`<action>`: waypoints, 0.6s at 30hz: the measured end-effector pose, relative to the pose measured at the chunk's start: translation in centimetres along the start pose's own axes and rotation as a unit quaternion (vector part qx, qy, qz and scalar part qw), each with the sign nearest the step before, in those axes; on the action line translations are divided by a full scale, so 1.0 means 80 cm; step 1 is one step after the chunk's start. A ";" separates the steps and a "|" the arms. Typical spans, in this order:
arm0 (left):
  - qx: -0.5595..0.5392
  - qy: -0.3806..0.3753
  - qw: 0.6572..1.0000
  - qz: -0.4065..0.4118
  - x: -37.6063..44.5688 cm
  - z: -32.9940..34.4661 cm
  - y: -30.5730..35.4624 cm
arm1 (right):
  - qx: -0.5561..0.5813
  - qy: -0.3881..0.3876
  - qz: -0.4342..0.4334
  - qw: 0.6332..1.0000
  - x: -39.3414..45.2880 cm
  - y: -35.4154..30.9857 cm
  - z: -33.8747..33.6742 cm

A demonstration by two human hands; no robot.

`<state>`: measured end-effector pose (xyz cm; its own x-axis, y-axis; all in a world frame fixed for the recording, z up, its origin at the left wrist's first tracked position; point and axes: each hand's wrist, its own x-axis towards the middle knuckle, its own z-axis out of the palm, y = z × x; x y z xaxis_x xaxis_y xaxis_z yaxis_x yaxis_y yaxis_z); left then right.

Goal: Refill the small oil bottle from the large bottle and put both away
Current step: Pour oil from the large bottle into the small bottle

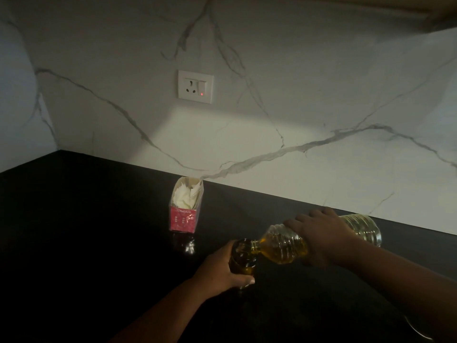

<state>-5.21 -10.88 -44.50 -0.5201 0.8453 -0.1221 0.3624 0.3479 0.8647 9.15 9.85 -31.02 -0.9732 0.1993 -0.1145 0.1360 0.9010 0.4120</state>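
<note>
left hand gripping, right hand clasped palm-down

A single head-worn wide-angle view looks forward and down across a dark countertop toward a marble wall filling the upper frame; both forearms enter from the bottom edge, close in.

Two bottles are in view: one large bottle of yellow oil and one small oil bottle. Two hands show, one left hand and one right hand. One red box of white tissues stands on the bench. One wall socket has one red light.
</note>
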 end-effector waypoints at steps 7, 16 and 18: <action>-0.002 0.008 1.000 0.002 0.003 0.001 -0.002 | -0.004 0.001 -0.001 1.000 0.002 0.001 0.005; -0.006 0.013 1.000 -0.005 0.005 0.002 -0.002 | -0.012 0.002 0.001 1.000 0.000 0.000 -0.001; -0.005 0.011 1.000 -0.005 0.006 0.002 -0.003 | -0.010 0.001 0.002 1.000 0.000 -0.001 -0.003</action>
<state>-5.39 -10.51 -44.81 -0.5409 0.8324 -0.1207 0.3491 0.3527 0.8682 9.09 9.72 -30.83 -0.9730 0.2023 -0.1107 0.1364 0.8920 0.4309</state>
